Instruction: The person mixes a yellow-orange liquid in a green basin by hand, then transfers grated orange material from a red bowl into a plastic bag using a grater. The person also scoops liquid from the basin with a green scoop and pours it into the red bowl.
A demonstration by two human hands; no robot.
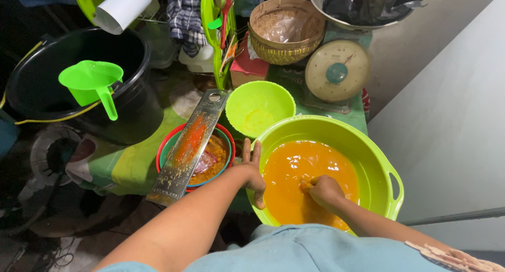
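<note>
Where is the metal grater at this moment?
The metal grater lies slanted across the red-rimmed bowl, left of the large green basin and just left of the left hand.

This is a cramped home kitchen corner used for food preparation by hand, with the work done low down among closely packed wares. A big lime-green plastic basin (379,161) holds orange liquid pulp, and a smaller green bowl (260,107) stands just beside it. A long metal grater (188,148) smeared with orange lies across a red-rimmed bowl (210,161). Behind them stand a dial kitchen scale (337,71) with a metal pan, a woven basket (286,30), and a black bucket (79,77) carrying a green scoop (93,82). A checked cloth (185,17) hangs at the back beside a plain pale wall (452,119).
</note>
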